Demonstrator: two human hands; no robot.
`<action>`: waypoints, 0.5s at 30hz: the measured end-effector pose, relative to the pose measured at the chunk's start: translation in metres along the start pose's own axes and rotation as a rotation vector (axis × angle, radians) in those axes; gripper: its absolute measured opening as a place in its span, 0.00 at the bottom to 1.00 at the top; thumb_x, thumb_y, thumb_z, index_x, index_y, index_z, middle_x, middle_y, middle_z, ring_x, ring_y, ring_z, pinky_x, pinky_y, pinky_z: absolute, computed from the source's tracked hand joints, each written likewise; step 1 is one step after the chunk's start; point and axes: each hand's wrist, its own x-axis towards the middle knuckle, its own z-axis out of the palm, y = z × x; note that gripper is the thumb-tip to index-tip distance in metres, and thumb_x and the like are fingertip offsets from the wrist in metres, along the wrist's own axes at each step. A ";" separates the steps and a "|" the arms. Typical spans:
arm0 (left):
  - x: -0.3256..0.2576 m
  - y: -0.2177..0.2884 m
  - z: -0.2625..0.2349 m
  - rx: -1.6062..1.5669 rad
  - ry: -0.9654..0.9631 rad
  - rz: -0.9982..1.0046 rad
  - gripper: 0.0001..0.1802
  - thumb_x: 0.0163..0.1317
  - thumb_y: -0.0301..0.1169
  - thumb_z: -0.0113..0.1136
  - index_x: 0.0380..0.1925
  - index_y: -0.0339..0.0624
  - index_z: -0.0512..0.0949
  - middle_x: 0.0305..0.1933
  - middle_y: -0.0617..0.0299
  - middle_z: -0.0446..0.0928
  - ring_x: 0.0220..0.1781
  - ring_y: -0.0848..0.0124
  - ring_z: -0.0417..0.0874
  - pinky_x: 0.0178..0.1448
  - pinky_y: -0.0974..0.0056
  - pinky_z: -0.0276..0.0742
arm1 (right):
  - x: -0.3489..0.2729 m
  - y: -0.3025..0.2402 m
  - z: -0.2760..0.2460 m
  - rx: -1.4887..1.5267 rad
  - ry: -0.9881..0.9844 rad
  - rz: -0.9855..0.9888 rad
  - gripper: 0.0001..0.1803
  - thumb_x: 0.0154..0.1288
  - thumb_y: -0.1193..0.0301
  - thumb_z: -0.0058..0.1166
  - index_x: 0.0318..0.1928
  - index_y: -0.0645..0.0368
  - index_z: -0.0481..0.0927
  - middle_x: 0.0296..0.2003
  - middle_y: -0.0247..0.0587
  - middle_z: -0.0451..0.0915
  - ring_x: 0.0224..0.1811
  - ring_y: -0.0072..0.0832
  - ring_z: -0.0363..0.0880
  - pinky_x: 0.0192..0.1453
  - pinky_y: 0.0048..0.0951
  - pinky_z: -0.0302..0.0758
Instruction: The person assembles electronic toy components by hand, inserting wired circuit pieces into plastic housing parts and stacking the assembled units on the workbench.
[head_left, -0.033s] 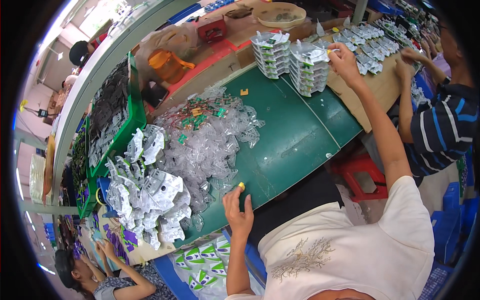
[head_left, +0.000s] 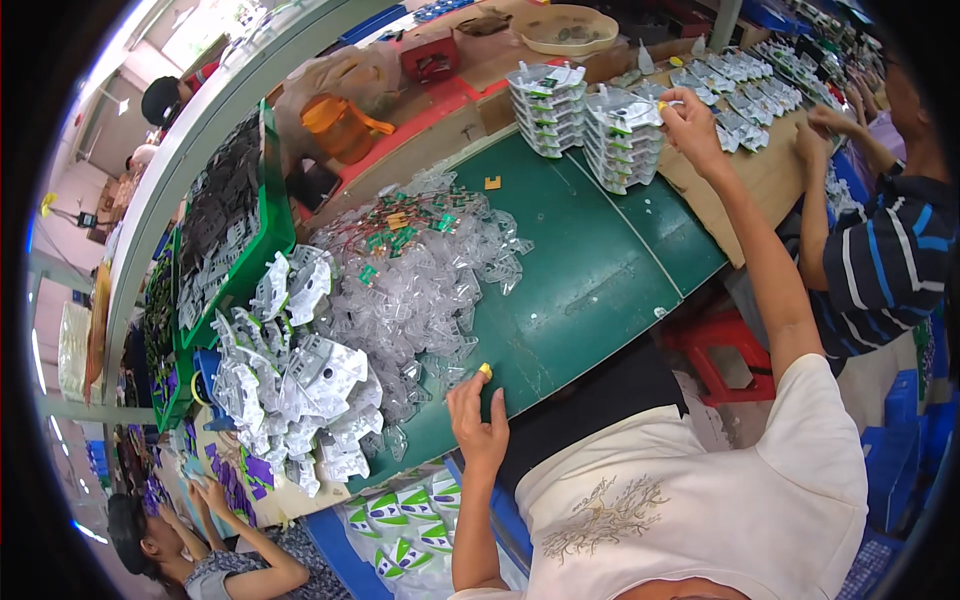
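My right hand (head_left: 692,132) reaches far out to a stack of silver, shell-shaped plastic housings (head_left: 622,150). Its fingers are closed at the right edge of the top housing (head_left: 625,108), and a yellow cover sits on one fingertip. A second stack of housings (head_left: 548,115) stands just left of that one. Near the front edge of the green tabletop (head_left: 560,300), my left hand (head_left: 478,430) lies open with its thumb apart, a yellow cover (head_left: 486,370) on a fingertip. Beyond it spreads a heap of clear plastic parts (head_left: 400,310), with small green circuit boards (head_left: 392,240) and red wires on top.
Loose silver housings (head_left: 310,390) are piled at the left, by a green crate (head_left: 270,200) of dark parts. An orange container (head_left: 338,128) stands behind. A co-worker in a striped shirt (head_left: 885,250) works at the right; another person (head_left: 240,560) sits lower left. A red stool (head_left: 720,355) stands below.
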 end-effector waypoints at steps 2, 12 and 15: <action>0.000 -0.002 -0.001 0.004 0.017 -0.015 0.19 0.58 0.19 0.65 0.51 0.34 0.78 0.47 0.50 0.81 0.49 0.52 0.79 0.56 0.55 0.72 | -0.003 0.004 0.001 0.013 0.014 0.032 0.13 0.69 0.69 0.55 0.49 0.61 0.77 0.23 0.29 0.78 0.24 0.15 0.74 0.26 0.22 0.70; 0.003 -0.003 0.001 -0.060 0.089 0.032 0.18 0.52 0.22 0.71 0.45 0.34 0.80 0.43 0.50 0.82 0.46 0.52 0.80 0.54 0.54 0.74 | -0.085 -0.086 0.102 0.050 -0.327 -0.291 0.11 0.67 0.71 0.59 0.48 0.58 0.84 0.26 0.29 0.79 0.27 0.14 0.72 0.32 0.20 0.69; 0.003 -0.004 0.002 -0.040 0.085 0.049 0.18 0.52 0.21 0.71 0.45 0.34 0.80 0.43 0.50 0.82 0.46 0.51 0.80 0.53 0.54 0.74 | -0.081 -0.072 0.181 -0.100 -0.628 -0.462 0.10 0.62 0.73 0.60 0.44 0.58 0.85 0.38 0.39 0.85 0.36 0.31 0.83 0.39 0.31 0.78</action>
